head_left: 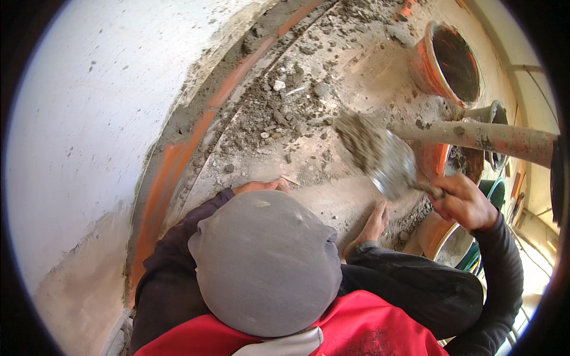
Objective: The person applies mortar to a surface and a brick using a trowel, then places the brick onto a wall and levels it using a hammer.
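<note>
Mortar [359,137] loads the trowel [395,169]; right fingers [456,188] curl round its handle [426,188], left fingers [283,186] too hidden to tell.

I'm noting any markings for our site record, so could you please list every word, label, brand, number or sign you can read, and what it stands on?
No text can be read anywhere in this view.
Red garment: dark marks, too unclear to read as letters.
Grey cap: a pale smudge, no readable lettering.
Trowel in the right hand: blurred, no readable marking.
</note>
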Demonstrator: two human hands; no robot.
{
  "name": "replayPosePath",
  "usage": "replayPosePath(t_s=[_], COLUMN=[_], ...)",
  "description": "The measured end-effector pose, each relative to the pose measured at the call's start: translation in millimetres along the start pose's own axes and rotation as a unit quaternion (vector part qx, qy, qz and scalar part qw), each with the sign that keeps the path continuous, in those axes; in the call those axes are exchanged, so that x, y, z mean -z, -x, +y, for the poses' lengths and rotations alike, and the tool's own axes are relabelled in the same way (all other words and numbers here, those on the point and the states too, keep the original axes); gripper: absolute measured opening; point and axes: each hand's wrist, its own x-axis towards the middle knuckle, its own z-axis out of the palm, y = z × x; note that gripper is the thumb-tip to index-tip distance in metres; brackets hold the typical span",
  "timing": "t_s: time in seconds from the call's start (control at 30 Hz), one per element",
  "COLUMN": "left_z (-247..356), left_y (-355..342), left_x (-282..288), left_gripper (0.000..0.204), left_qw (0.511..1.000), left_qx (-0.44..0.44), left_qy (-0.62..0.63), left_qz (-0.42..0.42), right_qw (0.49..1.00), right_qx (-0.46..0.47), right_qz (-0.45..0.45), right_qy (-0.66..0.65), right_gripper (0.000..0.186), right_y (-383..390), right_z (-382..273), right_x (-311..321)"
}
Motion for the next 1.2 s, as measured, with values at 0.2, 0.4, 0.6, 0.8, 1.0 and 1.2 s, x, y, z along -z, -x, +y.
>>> replayPosePath(t_s=[0.2,0.4,0.6,0.8,1.0,1.2], left_z=[11,9,3,8,5,7], left_y=[8,7,4,9,14,13], left_x=[0,9,14,12,13,13], left_gripper=[0.039,0.04,0.042,0.043,0.045,0.046], left_qw=[0.998,0.982,0.991,0.991,0.991,0.991], left_qx=[0.018,-0.07,-0.006,-0.012,-0.015,-0.016], left_qy=[-0.006,-0.062,-0.015,-0.01,-0.031,-0.045], left_qz=[-0.058,-0.166,-0.132,-0.133,-0.126,-0.129], right_qw=[0.969,0.973,0.836,0.669,0.741,0.718], right_qx=[0.172,0.016,0.195,0.234,0.102,0.102], right_qz=[0.105,0.065,0.171,0.323,0.216,0.172], right_qy=[0.146,-0.22,-0.483,-0.628,-0.627,-0.667], right_gripper=[0.016,0.017,0.033,0.024,0.019,0.018], right_y=[-100,-133,-181,-252,-300,-282], right_z=[-51,-61,-70,-155,-180,-168], right_x=[-3,-44,-162,-236,-264,-245])
